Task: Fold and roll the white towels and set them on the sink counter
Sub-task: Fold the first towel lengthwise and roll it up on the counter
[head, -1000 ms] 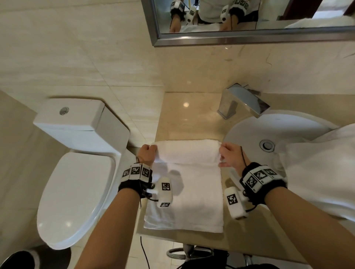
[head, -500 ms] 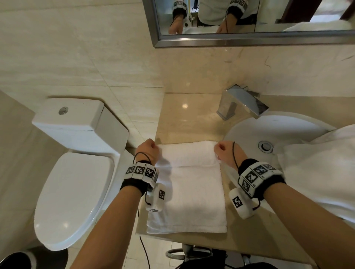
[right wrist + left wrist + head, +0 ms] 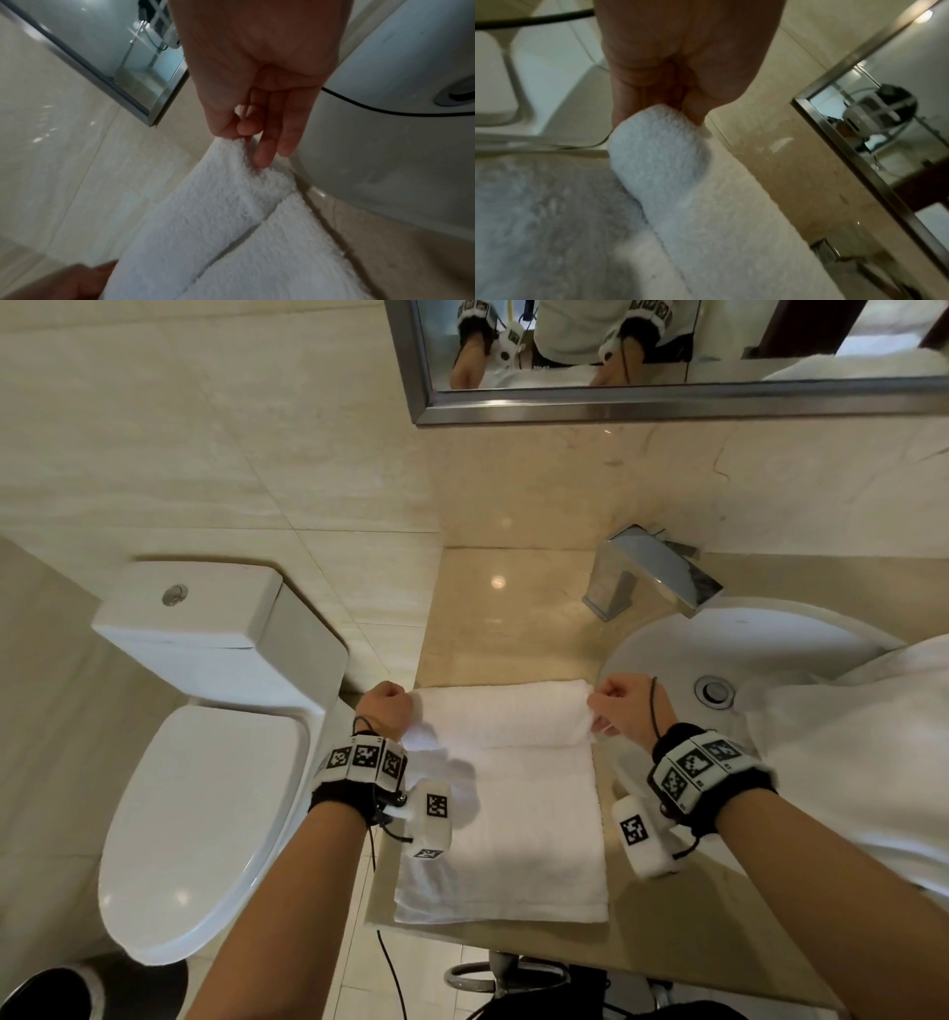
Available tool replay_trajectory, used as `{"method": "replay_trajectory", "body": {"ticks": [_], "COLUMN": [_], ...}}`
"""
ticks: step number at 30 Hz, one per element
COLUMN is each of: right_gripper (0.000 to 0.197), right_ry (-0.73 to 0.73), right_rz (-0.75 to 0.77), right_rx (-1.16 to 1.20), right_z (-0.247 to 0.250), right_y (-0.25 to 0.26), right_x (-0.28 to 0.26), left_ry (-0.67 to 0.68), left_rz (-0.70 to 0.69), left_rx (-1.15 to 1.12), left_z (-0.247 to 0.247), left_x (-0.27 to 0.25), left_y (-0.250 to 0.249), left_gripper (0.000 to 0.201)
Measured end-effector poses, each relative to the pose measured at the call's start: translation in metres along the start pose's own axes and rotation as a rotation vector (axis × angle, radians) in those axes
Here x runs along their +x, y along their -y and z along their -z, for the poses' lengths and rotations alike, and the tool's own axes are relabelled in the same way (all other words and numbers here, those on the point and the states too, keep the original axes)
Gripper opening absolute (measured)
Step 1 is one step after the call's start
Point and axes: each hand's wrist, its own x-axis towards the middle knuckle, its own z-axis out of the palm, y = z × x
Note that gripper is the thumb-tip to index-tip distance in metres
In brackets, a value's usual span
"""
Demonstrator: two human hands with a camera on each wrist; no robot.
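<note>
A folded white towel lies lengthwise on the beige sink counter, its far end turned over into a roll. My left hand grips the roll's left end, fingers curled round it. At the roll's right end, my right hand pinches the cloth between thumb and fingers. A second white towel lies heaped over the right side of the basin.
The white basin with its drain sits right of the towel, and a chrome tap stands behind. A toilet is left of the counter. A framed mirror hangs on the tiled wall.
The rolled far end of the towel has grown thicker and come a little nearer me. Both hands stayed at its ends, turning it over.
</note>
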Motion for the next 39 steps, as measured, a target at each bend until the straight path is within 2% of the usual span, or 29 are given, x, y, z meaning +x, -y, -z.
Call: {"method": "replay_trajectory", "body": {"ticks": [2,4,6,7,9,11,13,14,15,17,19,24,30,33,37,39], "right_gripper": [0.013,0.019,0.020,0.016,0.008,0.032,0.052,0.056,0.057,0.041,0.026,0.028,0.029,0.023,0.029,0.025], "right_ry": [-0.015,-0.014,0.029,0.038,-0.007,-0.030,0.055,0.128,0.208,0.292,0.311,0.361,0.346,0.342,0.335,0.318], "right_rz": [-0.024,-0.079,-0.141,-0.123,0.018,0.201,0.333,0.356,0.338,0.326,0.358,0.433,0.621,0.648,0.711,0.717], "right_rx": [0.079,0.137,0.098,-0.004,-0.273,-0.405,-0.409,-0.430,-0.456,-0.479,-0.484,-0.600,-0.762,-0.804,-0.763,-0.754], "right_z": [0.001,0.000,-0.001,-0.001,0.000,-0.001,-0.004,-0.004,-0.004,-0.002,-0.001,0.001,-0.003,-0.006,-0.010,-0.010], "right_y": [0.002,0.003,0.004,0.003,0.002,0.001,0.002,0.004,0.004,0.003,0.001,0.002,-0.001,-0.011,-0.024,-0.024], "right_x": [0.000,0.000,-0.002,-0.002,-0.001,-0.003,-0.006,-0.006,-0.006,-0.006,-0.008,-0.013,-0.024,-0.030,-0.038,-0.043], "left_ry": [0.007,-0.008,-0.036,-0.038,-0.015,0.006,0.043,0.070,0.098,0.164,0.218,0.178,0.105,0.081,0.019,-0.007], "left_rz": [0.058,0.044,-0.065,-0.139,-0.260,-0.346,-0.322,-0.312,-0.325,-0.397,-0.448,-0.408,-0.348,-0.378,-0.416,-0.448], "left_rx": [-0.100,-0.138,-0.089,-0.008,0.083,0.046,-0.033,-0.048,-0.041,0.081,0.208,0.227,0.251,0.260,0.323,0.345], "left_z": [-0.001,-0.004,-0.006,-0.006,-0.005,-0.003,0.001,0.004,0.007,0.014,0.020,0.024,0.017,0.012,0.008,0.008], "left_x": [0.000,0.000,-0.003,-0.005,-0.007,-0.007,-0.006,-0.006,-0.006,-0.004,-0.007,-0.020,-0.038,-0.044,-0.048,-0.051], "left_y": [0.004,0.007,0.010,0.012,0.016,0.023,0.028,0.030,0.034,0.038,0.040,0.048,0.050,0.055,0.062,0.066], "left_gripper": [0.020,0.028,0.030,0.025,0.018,0.022,0.015,0.017,0.027,0.047,0.053,0.038,0.033,0.034,0.034,0.034]}}
